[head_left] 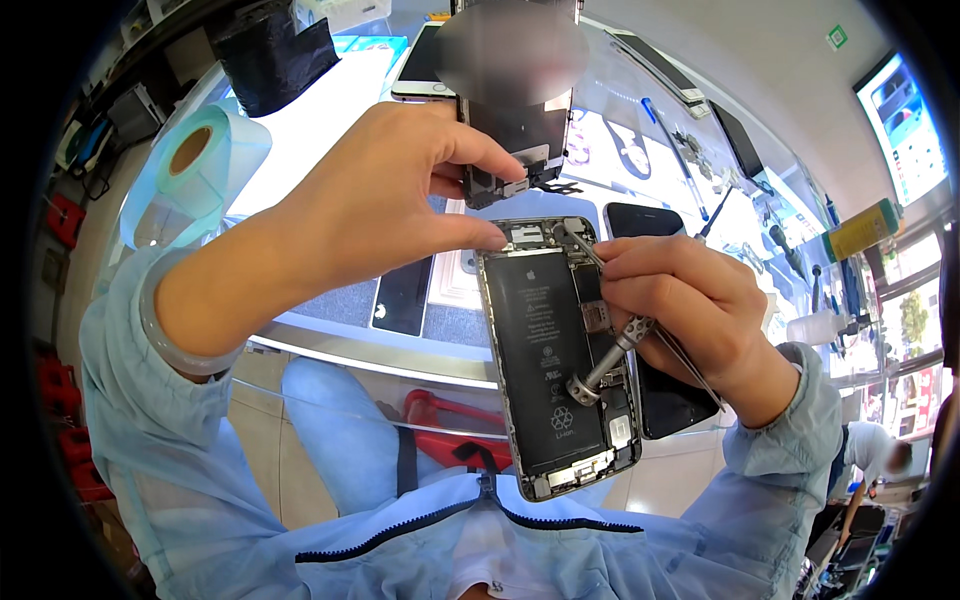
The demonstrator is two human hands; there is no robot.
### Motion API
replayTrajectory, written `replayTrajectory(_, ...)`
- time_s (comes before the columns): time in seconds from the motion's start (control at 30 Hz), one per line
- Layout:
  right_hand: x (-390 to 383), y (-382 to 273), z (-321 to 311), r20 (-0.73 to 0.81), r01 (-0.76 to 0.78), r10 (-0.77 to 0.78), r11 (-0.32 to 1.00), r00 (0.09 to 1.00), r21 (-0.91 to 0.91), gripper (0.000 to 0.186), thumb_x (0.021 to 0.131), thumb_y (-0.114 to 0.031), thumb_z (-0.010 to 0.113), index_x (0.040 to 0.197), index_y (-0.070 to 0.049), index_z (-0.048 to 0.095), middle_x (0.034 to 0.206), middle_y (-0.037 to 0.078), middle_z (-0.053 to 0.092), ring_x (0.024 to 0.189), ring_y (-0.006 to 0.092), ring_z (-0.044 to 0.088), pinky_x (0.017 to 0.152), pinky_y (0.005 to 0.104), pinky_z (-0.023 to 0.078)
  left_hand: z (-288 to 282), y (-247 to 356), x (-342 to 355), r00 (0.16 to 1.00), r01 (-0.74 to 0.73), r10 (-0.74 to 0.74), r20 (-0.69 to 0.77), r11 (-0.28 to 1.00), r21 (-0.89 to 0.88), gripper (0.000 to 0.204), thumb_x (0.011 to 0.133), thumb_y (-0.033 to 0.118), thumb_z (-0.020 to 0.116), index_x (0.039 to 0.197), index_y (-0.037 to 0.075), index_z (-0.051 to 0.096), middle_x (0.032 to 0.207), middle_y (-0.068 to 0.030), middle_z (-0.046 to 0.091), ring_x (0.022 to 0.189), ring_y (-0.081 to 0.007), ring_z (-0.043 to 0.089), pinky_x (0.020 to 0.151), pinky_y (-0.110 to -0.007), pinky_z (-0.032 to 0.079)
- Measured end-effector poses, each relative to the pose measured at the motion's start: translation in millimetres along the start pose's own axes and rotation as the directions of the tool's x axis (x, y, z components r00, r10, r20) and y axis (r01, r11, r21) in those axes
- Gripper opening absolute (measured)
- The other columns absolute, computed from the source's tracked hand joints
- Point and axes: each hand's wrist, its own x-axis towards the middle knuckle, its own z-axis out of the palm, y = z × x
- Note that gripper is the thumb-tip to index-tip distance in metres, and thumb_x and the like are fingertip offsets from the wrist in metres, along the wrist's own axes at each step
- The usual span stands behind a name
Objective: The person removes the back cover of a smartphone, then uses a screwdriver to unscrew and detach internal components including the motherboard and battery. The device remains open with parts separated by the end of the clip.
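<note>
Phone body [555, 360] lies open between both hands, long axis running near to far. Right hand [690, 310] closes its grip on a screwdriver [610, 352] tipped toward the far end; left hand [370, 205] pinches the lifted screen [515, 135] there.

My left hand [370, 200] is raised over the opened phone [560, 360], thumb and forefinger pinching the lower edge of the lifted screen panel [515, 135], which stands tilted up at the far end of the phone body. The black battery [545, 360] fills most of the open case. My right hand [685, 310] grips a small metal screwdriver [610, 355] and a pair of tweezers [590, 255], the tweezer tips touching the board at the phone's far right corner. Far left on the counter: a roll of pale blue tape [195, 165]. Right of the phone, a second dark phone [640, 220] lies flat, partly under my right hand.
</note>
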Motion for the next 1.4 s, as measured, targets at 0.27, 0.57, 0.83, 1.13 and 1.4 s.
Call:
replayTrajectory(0.27, 4, -8, -9, 0.086, -0.069, 0.067, 0.997, 0.994, 0.028, 0.020, 0.060, 0.007, 0.068, 0.078, 0.003, 0.062, 0.082, 0.012, 0.062, 0.079, 0.0269, 0.068, 0.066, 0.0311, 0.057, 0, -1, 0, 1.000, -0.004, 0.004, -0.002, 1.000, 0.002, 0.041, 0.067, 0.003, 0.079, 0.106, 0.004, 0.067, 0.098, -0.0088, 0.059, 0.089, -0.0163, 0.062, 0.083, -0.028, 0.053)
replayTrajectory(0.57, 1, -1, 1, 0.001, -0.014, 0.014, 1.000, 1.000, 0.013, 0.017, 0.062, 0.001, 0.064, 0.078, -0.001, 0.058, 0.084, 0.010, 0.060, 0.067, 0.0222, 0.063, 0.054, 0.0287, 0.051, 1, 0, 2, 1.000, 0.021, -0.021, 0.003, 1.000, -0.014, 0.041, 0.066, 0.003, 0.079, 0.105, 0.003, 0.067, 0.097, -0.0091, 0.060, 0.089, -0.0166, 0.063, 0.083, -0.027, 0.053)
replayTrajectory(0.83, 2, -2, 3, 0.001, -0.011, 0.011, 0.999, 1.000, 0.034, 0.017, 0.062, 0.000, 0.064, 0.078, 0.000, 0.058, 0.084, 0.011, 0.060, 0.068, 0.0235, 0.062, 0.055, 0.0301, 0.051, 1, 0, 0, 1.000, -0.007, 0.006, -0.017, 1.000, -0.020, 0.041, 0.066, 0.003, 0.080, 0.105, 0.003, 0.068, 0.094, -0.0077, 0.059, 0.087, -0.0155, 0.062, 0.082, -0.027, 0.053)
replayTrajectory(1.13, 1, -2, 0, 0.049, -0.016, 0.014, 0.999, 0.999, 0.046, 0.014, 0.064, -0.001, 0.064, 0.078, -0.001, 0.058, 0.085, 0.012, 0.061, 0.070, 0.0239, 0.063, 0.056, 0.0296, 0.052, 0, 3, 1, 1.000, -0.014, 0.014, -0.006, 1.000, 0.025, 0.041, 0.066, 0.004, 0.080, 0.106, 0.004, 0.068, 0.093, -0.0071, 0.057, 0.085, -0.0156, 0.062, 0.082, -0.027, 0.053)
replayTrajectory(1.4, 1, 29, -39, 0.003, -0.173, 0.177, 0.966, 0.984, -0.194, 0.021, 0.061, 0.002, 0.069, 0.080, -0.005, 0.061, 0.080, 0.008, 0.061, 0.067, 0.0236, 0.062, 0.059, 0.0293, 0.050, 4, 0, -2, 0.996, -0.060, 0.062, -0.066, 0.998, 0.020, 0.042, 0.066, 0.007, 0.081, 0.105, 0.005, 0.068, 0.087, -0.0063, 0.056, 0.079, -0.0137, 0.060, 0.076, -0.024, 0.053)
